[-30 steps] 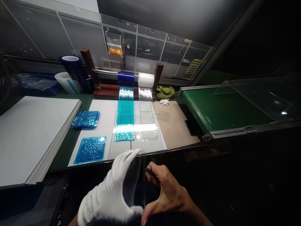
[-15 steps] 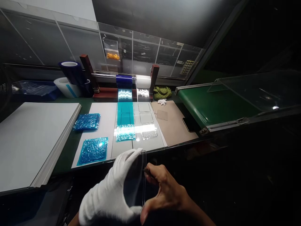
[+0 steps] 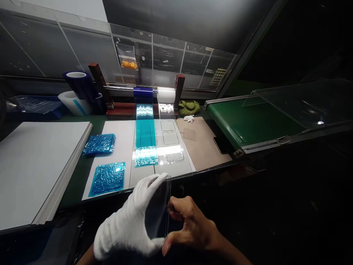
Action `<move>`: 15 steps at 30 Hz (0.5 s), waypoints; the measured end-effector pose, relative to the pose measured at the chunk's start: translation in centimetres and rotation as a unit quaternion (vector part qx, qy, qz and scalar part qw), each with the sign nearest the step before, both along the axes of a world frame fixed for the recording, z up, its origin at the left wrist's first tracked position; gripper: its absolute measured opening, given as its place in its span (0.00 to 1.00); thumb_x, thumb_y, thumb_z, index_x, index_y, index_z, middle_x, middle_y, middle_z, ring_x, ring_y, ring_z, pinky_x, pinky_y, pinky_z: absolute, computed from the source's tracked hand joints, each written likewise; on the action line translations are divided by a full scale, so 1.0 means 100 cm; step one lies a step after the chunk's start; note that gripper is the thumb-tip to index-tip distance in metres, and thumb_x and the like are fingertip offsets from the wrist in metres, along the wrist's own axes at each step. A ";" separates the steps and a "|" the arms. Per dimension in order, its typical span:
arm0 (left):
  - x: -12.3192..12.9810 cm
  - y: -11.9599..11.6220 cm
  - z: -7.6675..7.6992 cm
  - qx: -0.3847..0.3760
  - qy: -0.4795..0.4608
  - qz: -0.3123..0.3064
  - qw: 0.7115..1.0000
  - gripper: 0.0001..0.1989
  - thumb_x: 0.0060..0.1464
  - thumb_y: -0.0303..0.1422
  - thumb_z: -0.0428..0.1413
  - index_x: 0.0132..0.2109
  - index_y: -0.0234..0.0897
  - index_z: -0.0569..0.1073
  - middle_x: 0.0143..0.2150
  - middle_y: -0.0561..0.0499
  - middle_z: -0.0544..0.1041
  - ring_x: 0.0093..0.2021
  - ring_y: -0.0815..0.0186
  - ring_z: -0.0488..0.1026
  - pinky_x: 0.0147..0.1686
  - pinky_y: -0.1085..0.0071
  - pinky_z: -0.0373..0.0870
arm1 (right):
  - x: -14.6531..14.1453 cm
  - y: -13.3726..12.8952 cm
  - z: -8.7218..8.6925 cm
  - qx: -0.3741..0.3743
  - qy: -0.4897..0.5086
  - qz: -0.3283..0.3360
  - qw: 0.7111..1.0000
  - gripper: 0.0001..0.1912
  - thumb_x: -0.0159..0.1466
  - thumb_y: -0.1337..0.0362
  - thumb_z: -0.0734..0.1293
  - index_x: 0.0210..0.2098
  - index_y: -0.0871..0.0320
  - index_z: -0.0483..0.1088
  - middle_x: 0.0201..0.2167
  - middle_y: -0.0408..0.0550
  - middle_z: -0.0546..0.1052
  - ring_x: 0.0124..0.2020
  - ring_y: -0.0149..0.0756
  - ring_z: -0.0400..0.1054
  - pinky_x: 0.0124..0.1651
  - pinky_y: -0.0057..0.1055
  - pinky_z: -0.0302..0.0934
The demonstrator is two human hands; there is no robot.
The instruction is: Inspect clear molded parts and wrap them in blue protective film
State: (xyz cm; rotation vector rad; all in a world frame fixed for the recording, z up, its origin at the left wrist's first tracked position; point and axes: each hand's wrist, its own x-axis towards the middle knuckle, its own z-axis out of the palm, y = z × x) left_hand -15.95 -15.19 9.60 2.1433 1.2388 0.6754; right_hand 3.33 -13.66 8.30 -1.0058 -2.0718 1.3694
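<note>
My left hand (image 3: 129,219), in a white glove, grips a clear flat panel (image 3: 157,217) by its top and bottom edges, in front of the bench edge. The panel is tilted, its right edge toward my bare right hand (image 3: 190,222). The fingers of my right hand are curled round a small dark object (image 3: 171,208) at that edge, too small to name; its thumb is near the panel's lower corner. Beyond the hands, blue film (image 3: 145,132) and clear film run from a blue roll (image 3: 143,94) and a white roll (image 3: 166,95) over a sheet with drawn outlines.
Two blue film-covered stacks (image 3: 107,178) lie left of the sheet, beside a thick pile of white sheets (image 3: 41,158). Brown paper (image 3: 206,154), a phone (image 3: 220,145) and a green conveyor belt (image 3: 248,121) are on the right. Spare rolls (image 3: 75,103) stand at the back left.
My right hand has moved slightly down along the panel's edge with the small dark object. My left hand keeps its grip on the panel. The view has shifted slightly.
</note>
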 end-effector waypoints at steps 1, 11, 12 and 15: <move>0.000 0.001 0.000 0.003 0.002 0.003 1.000 0.57 0.34 0.49 0.63 0.66 0.42 0.41 0.62 0.39 0.55 0.60 0.47 0.58 0.56 0.55 0.64 | -0.001 0.001 -0.002 0.004 0.007 -0.005 1.000 0.34 0.40 0.33 0.69 0.25 0.58 0.60 0.22 0.38 0.61 0.23 0.26 0.54 0.24 0.21 0.56; -0.006 0.003 -0.006 0.024 0.055 0.063 0.996 0.56 0.36 0.48 0.62 0.66 0.39 0.40 0.62 0.39 0.53 0.62 0.47 0.53 0.59 0.51 0.57 | -0.006 0.002 -0.018 0.132 0.039 -0.105 0.985 0.35 0.41 0.34 0.69 0.20 0.56 0.50 0.17 0.35 0.53 0.19 0.23 0.43 0.18 0.24 0.43; -0.007 0.004 -0.006 0.030 0.061 0.074 0.995 0.56 0.37 0.48 0.62 0.67 0.39 0.40 0.63 0.39 0.53 0.62 0.47 0.53 0.60 0.51 0.56 | -0.007 0.003 -0.017 0.145 0.048 -0.117 0.981 0.34 0.43 0.35 0.69 0.20 0.56 0.49 0.16 0.35 0.52 0.19 0.22 0.43 0.18 0.24 0.42; -0.008 0.006 -0.006 0.043 0.074 0.090 0.992 0.55 0.37 0.48 0.61 0.66 0.39 0.41 0.62 0.40 0.54 0.61 0.48 0.54 0.60 0.51 0.55 | -0.009 0.007 -0.015 0.165 0.064 -0.120 0.977 0.34 0.45 0.38 0.70 0.21 0.55 0.47 0.17 0.34 0.51 0.18 0.22 0.42 0.18 0.24 0.39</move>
